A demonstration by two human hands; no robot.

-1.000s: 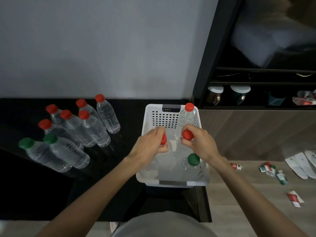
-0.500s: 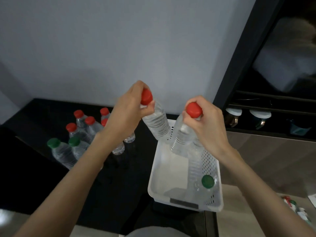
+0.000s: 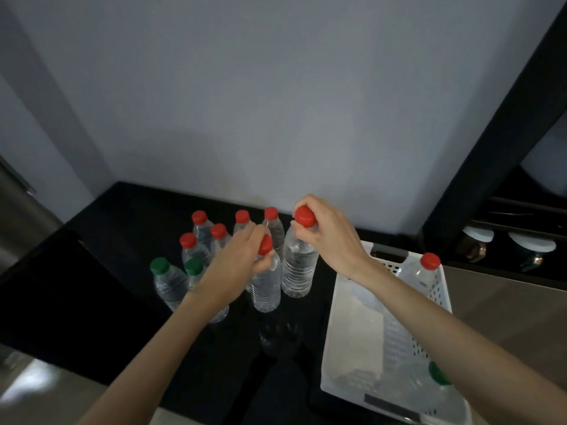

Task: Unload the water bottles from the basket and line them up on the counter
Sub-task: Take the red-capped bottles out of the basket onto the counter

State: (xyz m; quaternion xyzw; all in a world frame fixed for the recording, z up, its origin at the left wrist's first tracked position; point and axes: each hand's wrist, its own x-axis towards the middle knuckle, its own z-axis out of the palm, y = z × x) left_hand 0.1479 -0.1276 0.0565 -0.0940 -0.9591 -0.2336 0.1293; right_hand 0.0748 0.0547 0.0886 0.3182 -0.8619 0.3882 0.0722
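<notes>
Held, left hand (image 3: 242, 262): fingers pinch the red cap of bottle one (image 3: 265, 291), upright on or just over the counter (image 3: 122, 271); which, cannot tell. Held, right hand (image 3: 333, 240): clamped round the cap of bottle two (image 3: 299, 268), just beside it, near the basket (image 3: 352, 348). Placed: seven bottles (image 3: 198, 254) toward the counter's back edge. In basket: red-capped bottle (image 3: 425, 277) upright, far right corner; green-capped bottle (image 3: 437, 374) lying by the right wall. Handling, judged: full, fairly heavy, thin yielding walls, smooth; take by the neck under the cap.

No legible text anywhere.
</notes>
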